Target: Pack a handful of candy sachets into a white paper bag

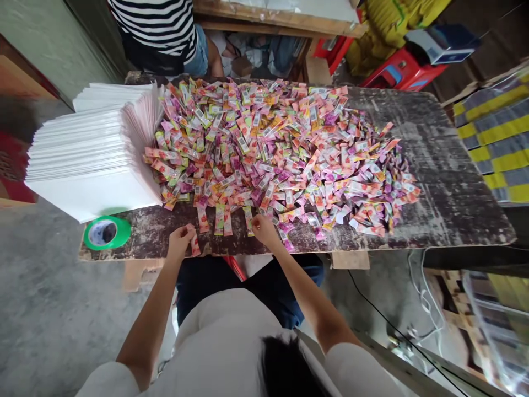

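A wide heap of small pink, orange, purple and green packets (264,149) covers the middle of the dark worn table (446,165). Near the front edge, my left hand (182,236) is closed on a pink packet (195,245). My right hand (261,227) pinches at the lower end of a green packet (248,218) beside the heap. Between my hands, a pink packet (203,219), a green packet (219,219) and another pink packet (227,220) lie upright in view along the heap's near side.
Stacked white sheets or envelopes (86,160) stand at the table's left, with a green tape roll (107,232) before them. Across the table is a person in a striped top (155,25). Red stools (400,71) and yellow-grey bundles (500,138) are to the right.
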Demonstrator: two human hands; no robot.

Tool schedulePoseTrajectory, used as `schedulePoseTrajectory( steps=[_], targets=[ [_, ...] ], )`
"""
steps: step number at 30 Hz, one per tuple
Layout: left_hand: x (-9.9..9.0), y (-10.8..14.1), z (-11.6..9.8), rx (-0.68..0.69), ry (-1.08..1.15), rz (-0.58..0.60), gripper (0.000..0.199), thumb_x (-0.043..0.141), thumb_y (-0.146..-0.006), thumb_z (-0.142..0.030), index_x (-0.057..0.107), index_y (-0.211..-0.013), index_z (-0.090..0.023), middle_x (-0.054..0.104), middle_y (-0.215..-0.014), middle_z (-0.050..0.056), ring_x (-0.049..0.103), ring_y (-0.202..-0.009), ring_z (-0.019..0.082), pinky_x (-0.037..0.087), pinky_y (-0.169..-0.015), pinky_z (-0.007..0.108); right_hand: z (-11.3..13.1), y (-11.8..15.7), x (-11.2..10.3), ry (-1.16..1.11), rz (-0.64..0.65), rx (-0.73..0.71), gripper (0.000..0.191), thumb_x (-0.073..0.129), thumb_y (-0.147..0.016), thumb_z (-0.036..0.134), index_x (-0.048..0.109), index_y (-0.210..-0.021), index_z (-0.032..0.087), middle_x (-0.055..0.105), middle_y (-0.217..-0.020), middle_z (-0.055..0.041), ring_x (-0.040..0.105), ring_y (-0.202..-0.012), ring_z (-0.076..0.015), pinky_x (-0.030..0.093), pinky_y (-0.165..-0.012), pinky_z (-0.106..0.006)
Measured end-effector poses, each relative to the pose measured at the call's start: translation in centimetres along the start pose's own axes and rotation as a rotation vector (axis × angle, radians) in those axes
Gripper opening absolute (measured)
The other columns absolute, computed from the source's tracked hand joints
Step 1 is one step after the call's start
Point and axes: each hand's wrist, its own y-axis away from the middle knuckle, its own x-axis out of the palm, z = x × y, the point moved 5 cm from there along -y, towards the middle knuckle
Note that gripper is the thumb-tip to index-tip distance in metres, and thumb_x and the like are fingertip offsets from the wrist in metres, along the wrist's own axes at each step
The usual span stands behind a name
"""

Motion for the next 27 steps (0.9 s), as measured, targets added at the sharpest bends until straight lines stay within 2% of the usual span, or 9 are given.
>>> schedulePoseTrajectory(
  steps=[3, 5, 8, 12, 16, 21, 23, 27],
  targets=[
    [1.2, 0.7, 0.5, -0.053, 0.237, -0.011, 0.044, 0.076, -0.055, -0.046, 0.058, -0.083, -0.017, 0.061, -0.072, -0.003, 0.058, -0.063, 0.011, 0.051, -0.062, 0.026, -0.1, -0.2, -0.8, 0.066, -0.164, 0.051, 0.024, 0.061, -0.079, 0.026, 0.053, -0.100, 0.017, 0.062, -0.096, -0.0117, 0.057, -0.091, -0.0258, 0.044, -0.075, -0.034],
    [2.4, 1.1, 0.2, -0.050, 0.311, -0.010, 0.044, 0.075, -0.060, -0.048, 0.054, -0.085, -0.019, 0.061, -0.073, -0.004, 0.059, -0.063, 0.011, 0.052, -0.060, 0.025, 0.3, -0.4, -0.5, 0.121, -0.212, 0.104, 0.027, 0.064, -0.080, 0.031, 0.052, -0.100, 0.017, 0.060, -0.101, -0.0155, 0.056, -0.095, -0.0285, 0.044, -0.077, -0.037],
    [4.2, 1.4, 0.0, -0.068, 0.365, 0.036, 0.042, 0.072, -0.067, -0.048, 0.052, -0.090, -0.021, 0.058, -0.070, -0.006, 0.058, -0.057, 0.010, 0.052, -0.056, 0.024, 1.2, -0.4, 0.4, 0.135, -0.166, 0.077, 0.017, 0.062, -0.080, 0.027, 0.051, -0.090, 0.019, 0.059, -0.102, -0.0149, 0.054, -0.098, -0.0284, 0.043, -0.083, -0.038],
    [5.2, 1.7, 0.6, -0.109, 0.429, 0.102, 0.041, 0.072, -0.071, -0.048, 0.050, -0.094, -0.022, 0.056, -0.068, -0.006, 0.056, -0.051, 0.009, 0.050, -0.053, 0.025, 1.3, 0.3, 1.1, -0.098, -0.034, 0.010, 0.011, 0.057, -0.080, 0.025, 0.047, -0.084, 0.022, 0.060, -0.092, -0.0063, 0.057, -0.090, -0.0225, 0.044, -0.083, -0.034],
    [5.7, 1.8, 0.8, -0.161, 0.511, 0.091, 0.039, 0.076, -0.069, -0.042, 0.053, -0.092, -0.020, 0.059, -0.072, -0.005, 0.057, -0.058, 0.009, 0.051, -0.059, 0.024, 0.3, 0.7, 1.5, -0.302, -0.029, 0.111, 0.019, 0.055, -0.080, 0.036, 0.045, -0.090, 0.023, 0.060, -0.088, -0.0033, 0.059, -0.086, -0.0205, 0.045, -0.082, -0.033],
    [6.7, 1.7, -0.4, -0.287, 0.593, 0.161, 0.040, 0.079, -0.064, -0.042, 0.056, -0.087, -0.018, 0.059, -0.068, -0.003, 0.057, -0.058, 0.010, 0.050, -0.058, 0.025, 0.4, 0.1, 3.1, -0.498, -0.026, 0.234, 0.037, 0.057, -0.076, 0.040, 0.043, -0.105, 0.021, 0.062, -0.095, -0.0038, 0.061, -0.086, -0.0193, 0.047, -0.081, -0.032],
    [7.0, 1.7, -1.0, -0.280, 0.561, 0.198, 0.042, 0.082, -0.060, -0.039, 0.055, -0.085, -0.018, 0.057, -0.066, -0.004, 0.054, -0.054, 0.008, 0.045, -0.051, 0.021, 0.8, -0.1, 3.2, -0.458, -0.014, 0.260, 0.043, 0.063, -0.073, 0.045, 0.044, -0.104, 0.021, 0.062, -0.090, -0.0025, 0.060, -0.081, -0.0195, 0.046, -0.077, -0.031],
    [7.1, 1.8, -1.3, -0.260, 0.390, 0.192, 0.041, 0.082, -0.057, -0.030, 0.049, -0.079, -0.019, 0.047, -0.055, -0.009, 0.027, -0.036, 0.000, 0.016, -0.035, 0.016, 1.3, -0.2, 2.8, -0.259, -0.033, 0.287, 0.032, 0.062, -0.077, 0.049, 0.045, -0.082, 0.024, 0.055, -0.072, 0.0007, 0.054, -0.068, -0.0191, 0.040, -0.066, -0.030]
  ],
)
